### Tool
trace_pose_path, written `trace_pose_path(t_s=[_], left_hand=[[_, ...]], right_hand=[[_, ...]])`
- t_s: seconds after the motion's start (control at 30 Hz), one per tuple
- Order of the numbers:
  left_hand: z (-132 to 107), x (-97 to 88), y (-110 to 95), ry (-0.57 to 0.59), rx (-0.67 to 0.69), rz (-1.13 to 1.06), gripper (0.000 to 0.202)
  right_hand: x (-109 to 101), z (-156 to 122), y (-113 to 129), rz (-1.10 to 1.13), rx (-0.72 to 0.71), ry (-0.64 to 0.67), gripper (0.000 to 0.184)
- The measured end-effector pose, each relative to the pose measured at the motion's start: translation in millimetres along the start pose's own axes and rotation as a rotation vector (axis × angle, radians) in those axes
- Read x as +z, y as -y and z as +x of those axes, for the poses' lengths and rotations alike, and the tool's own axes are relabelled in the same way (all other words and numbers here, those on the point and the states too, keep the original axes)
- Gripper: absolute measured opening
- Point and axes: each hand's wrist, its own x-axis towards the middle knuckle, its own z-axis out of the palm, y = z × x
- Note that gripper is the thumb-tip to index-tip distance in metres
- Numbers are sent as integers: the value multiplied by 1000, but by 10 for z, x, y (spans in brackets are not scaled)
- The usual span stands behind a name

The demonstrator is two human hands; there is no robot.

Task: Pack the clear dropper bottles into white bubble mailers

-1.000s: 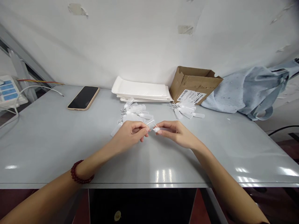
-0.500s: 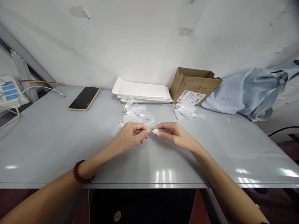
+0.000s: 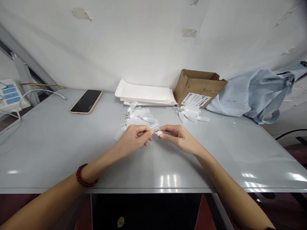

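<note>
My left hand [image 3: 135,138] and my right hand [image 3: 178,137] meet over the middle of the grey table [image 3: 48,150], fingers pinched. Between their fingertips is a small white tag on a thin string [image 3: 158,132]. The left hand wears a dark red bead bracelet at the wrist. Just behind the left hand lies a loose heap of clear and white tags [image 3: 137,117]. A second, smaller bunch of tags [image 3: 192,113] lies behind the right hand, in front of the cardboard box [image 3: 199,87].
A stack of white envelopes [image 3: 145,94] rests against the wall. A phone [image 3: 86,101] lies face up at the back left, near cables and a power strip [image 3: 11,95]. A light blue cloth bag [image 3: 259,92] lies at the right.
The two hands have drawn slightly closer together around the tag; nothing else on the table has moved.
</note>
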Motion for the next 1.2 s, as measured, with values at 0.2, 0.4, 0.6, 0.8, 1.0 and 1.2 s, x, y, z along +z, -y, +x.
trace_pose_path(t_s=[0.2,0.4,0.6,0.8,1.0,1.2], left_hand=[[10,-34,-19,-72,-24,-24,29],[-16,-20,-33,-25,11,-19,23],[-21,-13,-18,5,20,-4,23],[-24,-9,7,13,21,-15,23],[-18,5,24,13,18,-9,23],[-24,3,23,4,23,7,23]], right_hand=[[-32,3,-6,19,52,-40,27],[-15,0,1,-5,56,-12,27],[15,-4,10,2,37,13,25],[39,-8,16,12,37,10,23],[58,-3,-6,28,38,7,23],[75,2,-30,41,31,1,22]])
